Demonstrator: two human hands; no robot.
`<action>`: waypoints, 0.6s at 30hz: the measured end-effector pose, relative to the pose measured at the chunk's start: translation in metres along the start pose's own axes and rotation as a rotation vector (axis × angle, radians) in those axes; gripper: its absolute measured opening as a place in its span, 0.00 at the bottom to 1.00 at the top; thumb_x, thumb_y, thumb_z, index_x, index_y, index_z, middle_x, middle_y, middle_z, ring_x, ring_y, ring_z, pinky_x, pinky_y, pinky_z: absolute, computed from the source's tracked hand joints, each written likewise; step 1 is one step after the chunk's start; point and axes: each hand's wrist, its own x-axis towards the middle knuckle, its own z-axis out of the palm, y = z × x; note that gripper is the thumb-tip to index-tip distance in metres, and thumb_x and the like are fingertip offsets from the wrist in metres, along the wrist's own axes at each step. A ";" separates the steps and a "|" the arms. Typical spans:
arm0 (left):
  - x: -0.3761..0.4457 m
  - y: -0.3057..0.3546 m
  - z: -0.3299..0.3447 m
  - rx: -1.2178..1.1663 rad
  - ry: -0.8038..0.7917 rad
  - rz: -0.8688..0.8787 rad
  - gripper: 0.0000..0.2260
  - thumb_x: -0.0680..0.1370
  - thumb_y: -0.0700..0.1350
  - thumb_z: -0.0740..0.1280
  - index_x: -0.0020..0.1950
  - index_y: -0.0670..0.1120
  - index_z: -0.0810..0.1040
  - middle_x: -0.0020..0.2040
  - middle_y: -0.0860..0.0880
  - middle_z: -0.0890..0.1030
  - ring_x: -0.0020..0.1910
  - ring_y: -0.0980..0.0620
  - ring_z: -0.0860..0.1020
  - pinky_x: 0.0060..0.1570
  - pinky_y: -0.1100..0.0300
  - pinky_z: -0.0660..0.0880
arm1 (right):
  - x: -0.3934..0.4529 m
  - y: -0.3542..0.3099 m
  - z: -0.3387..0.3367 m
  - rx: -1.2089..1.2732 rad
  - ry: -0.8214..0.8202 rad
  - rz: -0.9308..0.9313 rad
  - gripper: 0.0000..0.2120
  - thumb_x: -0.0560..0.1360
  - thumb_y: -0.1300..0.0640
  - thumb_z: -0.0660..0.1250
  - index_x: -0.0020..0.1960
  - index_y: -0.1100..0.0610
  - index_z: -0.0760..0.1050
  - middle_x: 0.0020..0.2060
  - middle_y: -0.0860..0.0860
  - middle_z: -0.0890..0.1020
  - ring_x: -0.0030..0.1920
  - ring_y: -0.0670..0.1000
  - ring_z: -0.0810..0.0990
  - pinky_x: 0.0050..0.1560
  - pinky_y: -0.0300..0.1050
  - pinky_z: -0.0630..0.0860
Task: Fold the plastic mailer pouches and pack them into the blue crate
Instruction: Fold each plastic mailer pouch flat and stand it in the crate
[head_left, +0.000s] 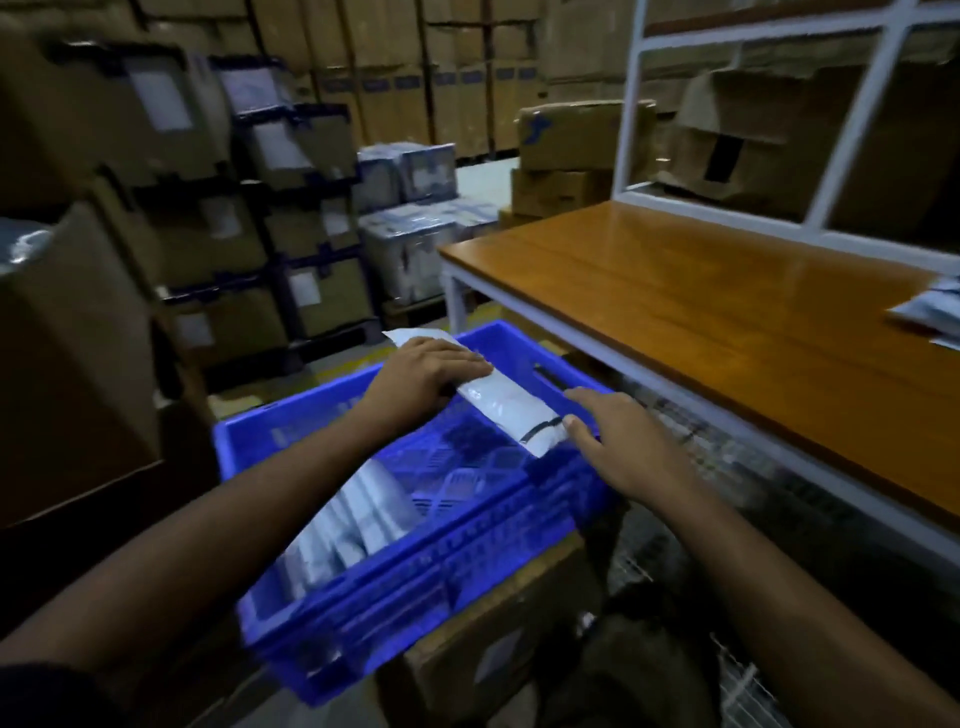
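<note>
Left hand (426, 371): lies flat on the far end of a folded white pouch (498, 402).
Right hand (615, 436): touches its near end with the thumb.
Blue crate (415, 577): under both hands, folded pouches (353, 530) inside.
Worktop (727, 322): right of the right hand.

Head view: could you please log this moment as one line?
step: packing | left hand: presses pouch | right hand: touches pouch end | pouch: over crate far side | crate: holds more pouches

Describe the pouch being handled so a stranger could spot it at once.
Find the blue crate beside the wooden table. Across its far right corner lies a folded white pouch, under the left hand and touched by the right hand. Unlike the pouches stacked inside, it sits up at the rim.
</note>
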 end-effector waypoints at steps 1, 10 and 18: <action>-0.011 -0.012 0.002 -0.031 -0.044 -0.033 0.20 0.70 0.35 0.68 0.59 0.48 0.85 0.56 0.50 0.85 0.56 0.48 0.83 0.55 0.50 0.78 | 0.008 -0.005 0.014 -0.010 -0.037 -0.058 0.23 0.83 0.44 0.58 0.76 0.51 0.67 0.71 0.51 0.74 0.71 0.52 0.71 0.68 0.53 0.70; -0.086 -0.065 0.058 -0.071 -0.399 -0.064 0.20 0.65 0.36 0.67 0.55 0.47 0.87 0.52 0.48 0.86 0.51 0.45 0.84 0.51 0.54 0.78 | 0.016 -0.021 0.090 -0.166 0.047 -0.192 0.27 0.80 0.43 0.45 0.55 0.50 0.83 0.55 0.46 0.85 0.59 0.49 0.82 0.66 0.56 0.68; -0.095 -0.070 0.088 0.180 -1.115 -0.227 0.24 0.77 0.45 0.72 0.72 0.58 0.73 0.71 0.56 0.75 0.70 0.50 0.72 0.68 0.58 0.61 | 0.015 -0.020 0.103 -0.118 0.166 -0.158 0.23 0.80 0.47 0.51 0.50 0.51 0.84 0.49 0.47 0.86 0.57 0.50 0.83 0.61 0.53 0.68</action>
